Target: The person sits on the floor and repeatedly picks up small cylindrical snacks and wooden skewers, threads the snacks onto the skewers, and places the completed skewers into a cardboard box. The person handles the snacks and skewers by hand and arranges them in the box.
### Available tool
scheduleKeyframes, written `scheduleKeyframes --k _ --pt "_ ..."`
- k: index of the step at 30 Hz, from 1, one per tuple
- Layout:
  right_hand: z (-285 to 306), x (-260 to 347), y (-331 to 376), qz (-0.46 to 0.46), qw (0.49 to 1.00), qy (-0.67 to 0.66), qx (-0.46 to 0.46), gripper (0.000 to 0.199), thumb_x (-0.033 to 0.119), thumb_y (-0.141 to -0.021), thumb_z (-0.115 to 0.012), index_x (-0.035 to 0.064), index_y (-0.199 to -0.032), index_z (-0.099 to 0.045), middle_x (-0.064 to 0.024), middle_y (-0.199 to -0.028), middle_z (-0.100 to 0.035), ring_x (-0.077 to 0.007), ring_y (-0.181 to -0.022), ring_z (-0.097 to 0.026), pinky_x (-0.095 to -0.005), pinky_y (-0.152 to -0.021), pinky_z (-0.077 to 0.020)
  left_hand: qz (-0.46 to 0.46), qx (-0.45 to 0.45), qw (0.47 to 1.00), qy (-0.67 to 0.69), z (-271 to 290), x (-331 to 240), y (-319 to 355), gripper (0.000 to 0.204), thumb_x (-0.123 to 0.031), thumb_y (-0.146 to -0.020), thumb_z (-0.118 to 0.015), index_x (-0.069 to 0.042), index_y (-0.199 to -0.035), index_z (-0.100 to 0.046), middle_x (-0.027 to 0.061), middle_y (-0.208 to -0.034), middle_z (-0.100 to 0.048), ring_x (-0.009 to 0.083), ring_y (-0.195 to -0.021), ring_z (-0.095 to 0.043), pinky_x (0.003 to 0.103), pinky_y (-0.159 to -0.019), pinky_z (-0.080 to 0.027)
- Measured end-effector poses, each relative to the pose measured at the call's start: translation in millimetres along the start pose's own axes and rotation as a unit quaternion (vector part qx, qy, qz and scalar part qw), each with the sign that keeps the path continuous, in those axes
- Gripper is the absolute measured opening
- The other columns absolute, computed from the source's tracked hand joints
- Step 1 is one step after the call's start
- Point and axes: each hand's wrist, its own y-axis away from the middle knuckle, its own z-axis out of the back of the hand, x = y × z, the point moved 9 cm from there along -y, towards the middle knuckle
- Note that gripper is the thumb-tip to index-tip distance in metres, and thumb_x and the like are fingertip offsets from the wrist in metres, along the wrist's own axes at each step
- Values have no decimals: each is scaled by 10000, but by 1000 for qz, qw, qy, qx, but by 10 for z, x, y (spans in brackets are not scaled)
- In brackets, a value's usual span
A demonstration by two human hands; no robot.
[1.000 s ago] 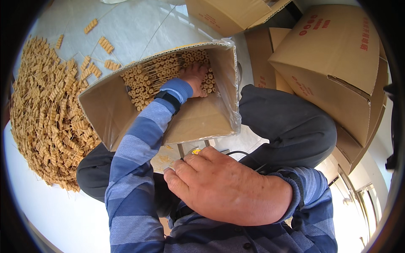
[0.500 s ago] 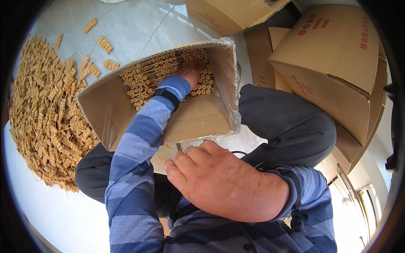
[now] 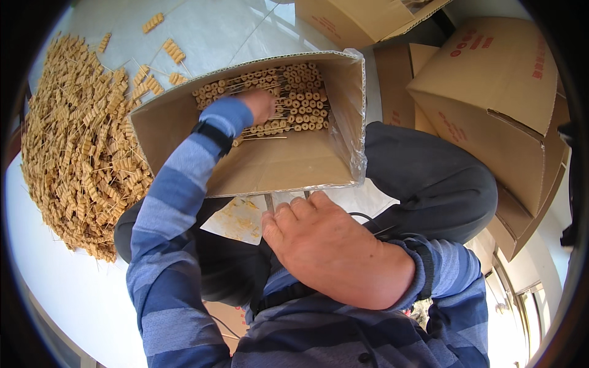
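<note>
A cardboard box (image 3: 264, 168) stands tilted between my legs, its opening toward me. Inside are stacked rows of tan skewers (image 3: 307, 110), thin sticks with coiled pieces whose round ends face me. My left hand (image 3: 261, 105) reaches into the box over the skewers at their middle; its fingers are blurred and partly hidden. My right hand (image 3: 337, 251) hovers above my lap, just in front of the box's near edge. Its fingers are curled down, back of the hand up, and whatever lies beneath them is hidden. Two narrow grey bars show between that hand and the box.
A large heap of loose skewers (image 3: 80, 153) covers the floor at left, with several single skewers (image 3: 173, 50) beside it. Cardboard boxes (image 3: 485, 80) stand at right, and another box (image 3: 350, 21) is at the back. My bent knees flank the working box.
My left hand has shifted left within the box, from the right-hand rows toward the middle. The whole view has shifted slightly. My right hand keeps its curled pose.
</note>
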Motion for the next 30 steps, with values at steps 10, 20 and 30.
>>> scheduleKeyframes --k 10,20,30 --pt "-66 -14 -41 0 1000 24 11 364 156 -811 -609 -28 -1123 -651 -62 -845 -608 -195 -805 -599 -309 -734 -452 102 -40 994 -21 -484 84 171 401 -389 -964 -559 -27 -1084 -682 207 -1036 -707 408 -962 -669 491 -855 -529" --pt "-53 -94 -52 -24 1000 -3 1 362 156 -809 -615 -27 -1119 -653 -57 -853 -608 -190 -818 -590 -314 -716 -437 136 -57 989 1 -544 -11 55 489 -445 -969 -545 6 -1108 -675 239 -1076 -696 410 -1011 -665 484 -885 -528" --pt "-28 -93 -23 -27 999 8 -20 356 160 -809 -623 -22 -1113 -659 -55 -841 -597 -189 -808 -583 -314 -720 -439 134 -77 988 -22 -557 4 0 494 -467 -972 -546 -14 -1110 -688 231 -1086 -697 394 -1015 -668 479 -872 -529"
